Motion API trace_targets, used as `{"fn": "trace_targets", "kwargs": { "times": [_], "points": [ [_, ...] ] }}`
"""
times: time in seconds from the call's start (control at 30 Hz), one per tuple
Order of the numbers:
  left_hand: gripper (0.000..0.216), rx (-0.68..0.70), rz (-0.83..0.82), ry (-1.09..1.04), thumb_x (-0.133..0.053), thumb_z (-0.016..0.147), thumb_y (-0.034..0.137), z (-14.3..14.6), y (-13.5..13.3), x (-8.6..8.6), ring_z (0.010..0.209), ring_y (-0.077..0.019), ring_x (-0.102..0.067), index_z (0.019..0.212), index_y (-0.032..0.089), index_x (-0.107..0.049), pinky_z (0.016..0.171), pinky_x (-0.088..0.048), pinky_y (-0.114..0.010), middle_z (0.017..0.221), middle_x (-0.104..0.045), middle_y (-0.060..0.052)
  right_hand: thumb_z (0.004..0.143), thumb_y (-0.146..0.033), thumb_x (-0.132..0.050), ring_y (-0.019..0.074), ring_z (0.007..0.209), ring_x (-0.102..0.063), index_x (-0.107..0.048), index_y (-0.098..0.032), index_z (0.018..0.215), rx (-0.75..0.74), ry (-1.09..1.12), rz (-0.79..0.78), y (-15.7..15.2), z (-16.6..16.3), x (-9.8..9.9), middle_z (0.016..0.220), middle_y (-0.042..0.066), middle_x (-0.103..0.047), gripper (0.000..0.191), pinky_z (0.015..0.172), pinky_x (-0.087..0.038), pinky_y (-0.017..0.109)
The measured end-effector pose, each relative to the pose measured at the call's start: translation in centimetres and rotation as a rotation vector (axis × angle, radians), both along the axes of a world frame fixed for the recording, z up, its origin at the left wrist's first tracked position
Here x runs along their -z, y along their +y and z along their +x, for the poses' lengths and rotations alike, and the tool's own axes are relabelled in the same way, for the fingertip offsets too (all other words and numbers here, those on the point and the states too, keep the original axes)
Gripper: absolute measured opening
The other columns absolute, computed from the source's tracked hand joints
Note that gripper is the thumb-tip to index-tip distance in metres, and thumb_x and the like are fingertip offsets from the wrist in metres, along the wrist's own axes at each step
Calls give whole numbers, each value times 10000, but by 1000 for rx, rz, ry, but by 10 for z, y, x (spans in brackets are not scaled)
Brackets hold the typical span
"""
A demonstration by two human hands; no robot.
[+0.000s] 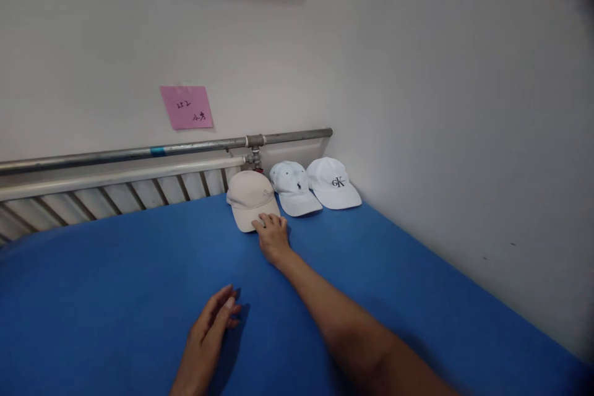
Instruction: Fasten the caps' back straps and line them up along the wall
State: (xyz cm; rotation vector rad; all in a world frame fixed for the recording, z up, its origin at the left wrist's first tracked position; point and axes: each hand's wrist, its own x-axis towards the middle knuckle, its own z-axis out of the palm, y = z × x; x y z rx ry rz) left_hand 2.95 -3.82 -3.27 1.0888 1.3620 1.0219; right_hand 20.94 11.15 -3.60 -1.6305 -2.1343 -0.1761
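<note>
Three baseball caps stand in a row at the far corner of a blue-covered surface [139, 284]. Leftmost is a beige cap [250, 190], its brim turned toward me. My right hand [273, 238] reaches out to it, with curled fingers and thumb on the right part of the brim; the fingertips' undersides are hidden. Beside it sit a pale cap with a small dark emblem [290, 179] and a white cap with dark letters [328, 174]. My left hand [206, 337] hovers nearer to me over the blue cover, loosely bent, thumb and fingers apart, nothing in it.
Behind the surface runs a white radiator [125, 195] below a metal pipe [199, 147] with a valve [255, 158]. A pink paper note [187, 107] is taped to the back wall. The right wall [464, 136] borders the blue cover.
</note>
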Motion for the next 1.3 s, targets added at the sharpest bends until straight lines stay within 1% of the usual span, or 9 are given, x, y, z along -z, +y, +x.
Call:
{"fn": "trace_targets", "kwargs": {
  "times": [0.33,0.4,0.47,0.57,0.67,0.8,1.03,1.2,1.3],
  "points": [
    [533,-21,37,-51,-683,743,515,0,2,-2,960,-255,-649,1143,164,-662,809,-523,-342,1158,-667,-162,912,-167,-441,218,1073,-469,-609,-274,1153,96,-4,37,4,6,1,1264,41,-603,313,893,-272,388],
    [469,-72,60,-67,-697,739,464,4,1,-4,922,-245,-658,1099,163,-676,765,-527,-321,1127,-678,-160,895,-164,-460,231,1076,-474,-624,-271,1141,97,4,50,2,6,-2,1257,53,-610,314,885,-281,393],
    [379,-117,68,-96,-701,738,393,10,-1,-7,848,-226,-666,1033,156,-685,700,-527,-298,1054,-692,-157,865,-140,-474,274,1096,-470,-640,-224,1132,91,34,60,-5,6,-7,1259,104,-607,325,873,-290,423],
    [251,-126,96,-185,-654,764,244,15,1,-13,752,-171,-650,997,153,-670,587,-501,-241,1000,-676,-134,843,-111,-450,328,1121,-466,-637,-155,1147,23,105,88,-14,7,-10,1284,178,-571,360,878,-297,473],
    [220,-217,78,-180,-619,746,106,5,7,-14,636,-121,-617,958,144,-661,503,-477,-202,917,-670,-92,830,-163,-461,310,1015,-532,-665,-151,1060,-50,103,264,-16,7,-3,1173,165,-631,308,824,-340,439],
    [225,-344,83,-195,-576,745,29,-15,3,-11,558,-81,-584,935,128,-645,464,-463,-181,860,-646,-59,833,-192,-459,286,923,-578,-685,-153,961,-170,86,296,-27,5,6,1064,148,-680,263,772,-352,406],
    [149,-637,175,-291,-609,753,68,-60,-38,-7,580,-103,-602,890,125,-625,461,-467,-192,807,-618,-47,793,-191,-454,285,916,-622,-676,-170,843,-222,204,259,-43,6,10,1016,150,-692,229,740,-401,393],
    [199,-927,280,-419,-653,762,156,-94,-85,-8,687,-126,-643,947,152,-580,609,-527,-235,850,-633,-53,770,-191,-428,267,942,-627,-652,-198,844,-265,312,180,-43,9,14,988,113,-688,236,782,-437,399],
    [102,-1115,316,-495,-592,824,218,-110,-110,-9,729,-130,-646,895,172,-535,693,-548,-278,885,-610,-52,763,-187,-434,262,939,-623,-653,-194,865,-282,362,134,-43,11,14,972,110,-679,242,764,-455,388]
  ]
}}
